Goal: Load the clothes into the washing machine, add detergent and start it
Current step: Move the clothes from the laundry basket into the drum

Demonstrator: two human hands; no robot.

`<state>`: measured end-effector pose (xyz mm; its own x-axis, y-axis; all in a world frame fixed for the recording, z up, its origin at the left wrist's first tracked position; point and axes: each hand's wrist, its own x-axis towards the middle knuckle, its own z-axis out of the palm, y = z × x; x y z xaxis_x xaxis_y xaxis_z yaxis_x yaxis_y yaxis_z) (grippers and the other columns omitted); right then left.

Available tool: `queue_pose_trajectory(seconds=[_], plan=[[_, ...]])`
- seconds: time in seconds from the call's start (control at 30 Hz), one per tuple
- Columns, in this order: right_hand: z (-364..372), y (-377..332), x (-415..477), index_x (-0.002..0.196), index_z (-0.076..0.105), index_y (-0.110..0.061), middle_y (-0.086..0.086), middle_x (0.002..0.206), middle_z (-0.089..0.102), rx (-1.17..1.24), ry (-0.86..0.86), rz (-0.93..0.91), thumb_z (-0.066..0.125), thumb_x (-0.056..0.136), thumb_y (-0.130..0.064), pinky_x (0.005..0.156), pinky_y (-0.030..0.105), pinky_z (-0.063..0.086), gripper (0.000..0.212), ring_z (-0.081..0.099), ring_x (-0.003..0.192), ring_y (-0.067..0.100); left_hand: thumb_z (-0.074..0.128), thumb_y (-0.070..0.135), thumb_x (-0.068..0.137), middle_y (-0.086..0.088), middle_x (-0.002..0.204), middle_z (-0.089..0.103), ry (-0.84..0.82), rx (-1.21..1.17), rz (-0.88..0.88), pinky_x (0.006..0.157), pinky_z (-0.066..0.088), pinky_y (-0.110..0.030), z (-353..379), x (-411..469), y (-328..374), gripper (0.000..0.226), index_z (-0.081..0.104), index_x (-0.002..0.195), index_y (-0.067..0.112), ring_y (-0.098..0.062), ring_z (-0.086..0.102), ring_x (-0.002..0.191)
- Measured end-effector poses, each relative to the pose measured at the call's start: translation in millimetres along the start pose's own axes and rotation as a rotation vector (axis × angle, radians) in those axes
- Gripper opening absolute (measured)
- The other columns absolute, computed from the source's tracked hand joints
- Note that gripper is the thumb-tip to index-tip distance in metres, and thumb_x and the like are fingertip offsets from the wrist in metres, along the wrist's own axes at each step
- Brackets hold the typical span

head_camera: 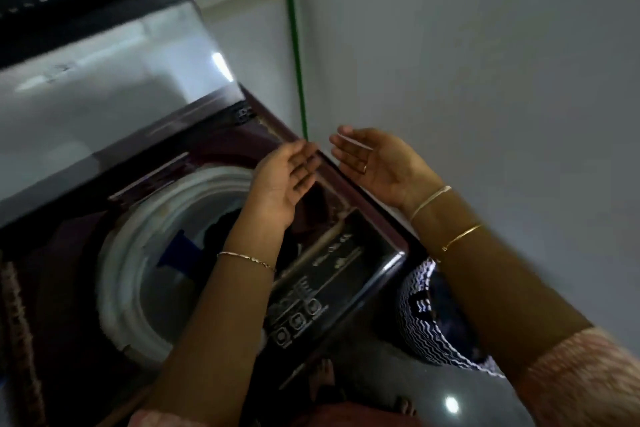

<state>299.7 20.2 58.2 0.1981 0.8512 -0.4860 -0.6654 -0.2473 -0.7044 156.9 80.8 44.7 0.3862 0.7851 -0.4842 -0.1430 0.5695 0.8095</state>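
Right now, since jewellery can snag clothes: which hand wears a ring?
The right hand, held open near the wall: a ring shows on one finger. The left hand, over the washing machine, shows none.

Glossy washing machine lid (104, 107); white plastic drum rim (128, 253).

No text, brand name or number is legible.

The control panel (346, 274) of the washer (69, 305) carries rows of pale printed markings, all too blurred to read. Three round buttons (297, 321) at the near end of the panel each bear a symbol, but its form cannot be made out. The raised lid (104, 107) shows a faint small mark (59, 71) towards its left side, which is also unreadable.
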Motion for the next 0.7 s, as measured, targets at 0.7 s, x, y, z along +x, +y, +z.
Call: queue_pose_trajectory(seconds=[0.7], plan=[[-431.0, 23.5, -162.7, 0.094, 0.064, -0.019, 0.001, 0.097, 0.069, 0.162, 0.439, 0.131, 0.046, 0.093, -0.022, 0.079, 0.026, 0.046, 0.018, 0.061, 0.086, 0.014, 0.051, 0.023, 0.093, 0.008, 0.082, 0.072, -0.181, 0.226, -0.442, 0.065, 0.046, -0.022, 300.1, -40.9, -318.0, 0.015, 0.063, 0.085, 0.022, -0.009, 0.063, 0.077]])
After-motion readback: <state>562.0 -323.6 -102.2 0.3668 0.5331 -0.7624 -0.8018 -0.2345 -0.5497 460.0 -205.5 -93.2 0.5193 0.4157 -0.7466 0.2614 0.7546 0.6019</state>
